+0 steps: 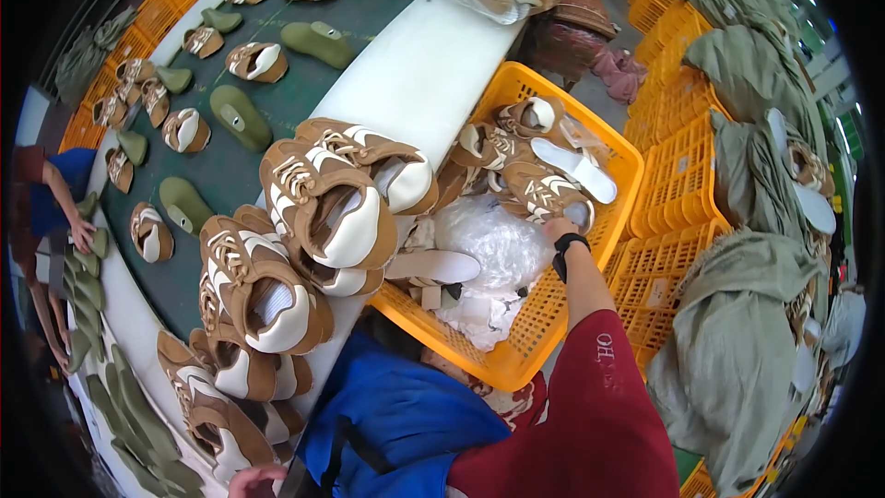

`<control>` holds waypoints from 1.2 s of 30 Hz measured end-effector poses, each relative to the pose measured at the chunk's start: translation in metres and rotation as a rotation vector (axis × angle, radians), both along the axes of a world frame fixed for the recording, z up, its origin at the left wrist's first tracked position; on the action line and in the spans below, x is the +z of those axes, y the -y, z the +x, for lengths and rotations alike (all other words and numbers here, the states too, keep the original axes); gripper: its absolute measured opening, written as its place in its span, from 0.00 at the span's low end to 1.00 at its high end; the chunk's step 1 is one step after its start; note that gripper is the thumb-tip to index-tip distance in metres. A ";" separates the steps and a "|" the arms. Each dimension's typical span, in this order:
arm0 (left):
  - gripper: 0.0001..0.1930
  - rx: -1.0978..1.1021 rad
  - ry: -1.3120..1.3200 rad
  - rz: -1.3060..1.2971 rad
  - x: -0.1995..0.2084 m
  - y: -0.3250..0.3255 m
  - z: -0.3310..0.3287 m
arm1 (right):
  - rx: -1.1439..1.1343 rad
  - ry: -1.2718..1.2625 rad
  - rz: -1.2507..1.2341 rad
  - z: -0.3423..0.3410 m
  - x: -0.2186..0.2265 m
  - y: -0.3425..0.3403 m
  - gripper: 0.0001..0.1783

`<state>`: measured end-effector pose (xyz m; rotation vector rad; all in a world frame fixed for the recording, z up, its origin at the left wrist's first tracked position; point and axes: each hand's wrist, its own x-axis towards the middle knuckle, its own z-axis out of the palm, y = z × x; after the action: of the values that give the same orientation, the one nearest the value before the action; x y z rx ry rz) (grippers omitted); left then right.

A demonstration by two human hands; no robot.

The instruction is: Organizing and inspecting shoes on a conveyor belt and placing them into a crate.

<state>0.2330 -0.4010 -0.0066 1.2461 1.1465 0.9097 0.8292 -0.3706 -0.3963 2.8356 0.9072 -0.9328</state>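
Note:
My right hand [559, 231] reaches into a yellow plastic basket [509, 371], its fingers closed at the heel of a brown and white lace-up shoe [542, 192]; the fingertips are partly hidden. Beside that shoe lie a white insole [573, 170], other brown shoes and crumpled clear plastic [493, 235]. A second pale insole [433, 266] rests near the basket's left side. Only a small part of my left hand [258, 481] shows at the lower edge, below stacked brown and white shoes [263, 300] on the white table edge; its fingers are mostly cut off.
Green shoe lasts [241, 118] and shoe uppers are spread over a green conveyor belt [304, 23] on the left. Another person's hand [83, 235] is among lasts on its far side. Stacked yellow crates [678, 171] and grey-green cloths [728, 341] stand on the right.

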 end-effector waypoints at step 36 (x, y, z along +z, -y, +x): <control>0.25 -0.661 -0.416 0.547 -0.037 -0.021 0.076 | 0.626 0.202 1.201 -0.187 0.329 -0.204 0.19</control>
<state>0.3085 -0.3804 -0.0439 2.1712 0.7050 0.4688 0.6422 -0.1670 -0.0670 2.7778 2.7734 0.0740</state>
